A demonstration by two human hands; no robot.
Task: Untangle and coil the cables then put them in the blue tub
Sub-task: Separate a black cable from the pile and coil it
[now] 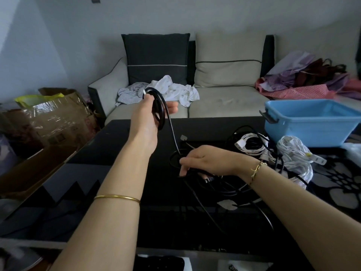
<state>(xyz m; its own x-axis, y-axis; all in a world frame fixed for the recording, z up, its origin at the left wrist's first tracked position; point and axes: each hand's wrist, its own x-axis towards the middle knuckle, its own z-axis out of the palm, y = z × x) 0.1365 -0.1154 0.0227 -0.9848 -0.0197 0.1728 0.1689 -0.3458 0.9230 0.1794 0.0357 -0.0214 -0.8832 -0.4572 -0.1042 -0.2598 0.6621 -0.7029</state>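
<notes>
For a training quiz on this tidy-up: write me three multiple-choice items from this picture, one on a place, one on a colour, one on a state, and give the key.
1. Where does the blue tub stand? A on the sofa; B on the floor; C on the table, at the right.
2. What colour is the cable coil in the left hand? A black; B white; C red.
3. What is the right hand doing? A lying flat; B pinching the black cable strand; C gripping the tub's handle.
Key: C, the tub sits on the dark table behind the white cables; A, the raised loops are black; B, its fingers curl on the strand low over the table.
</notes>
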